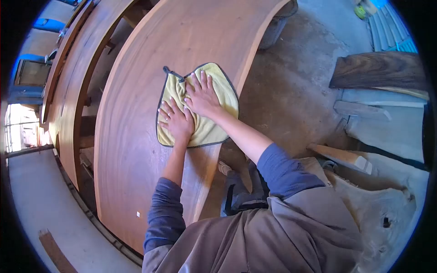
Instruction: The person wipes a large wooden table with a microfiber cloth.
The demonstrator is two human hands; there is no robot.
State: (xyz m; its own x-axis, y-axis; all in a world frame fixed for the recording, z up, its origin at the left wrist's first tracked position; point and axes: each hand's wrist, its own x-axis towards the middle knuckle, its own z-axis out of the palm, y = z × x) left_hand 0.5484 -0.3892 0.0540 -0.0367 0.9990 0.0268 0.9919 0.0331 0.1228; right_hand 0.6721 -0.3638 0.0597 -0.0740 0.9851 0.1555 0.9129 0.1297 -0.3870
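A yellow cloth (214, 132) with a dark border and a small loop at its upper left corner lies spread on a long wooden slab (132, 132). My left hand (176, 122) rests flat on the left part of the cloth, fingers apart, with a ring on one finger. Slightly higher and to the right, my right hand (202, 98) presses on the cloth with its fingers stretched out. Between the two hands the cloth is wrinkled. Its right edge reaches the slab's right edge.
More long wooden slabs (75, 95) stand at the left. A dark wood board (378, 70) and a pale wooden block (341, 157) are at the right. Concrete floor (291, 82) shows beyond the slab's right edge. A small white mark (138, 214) is on the slab's lower part.
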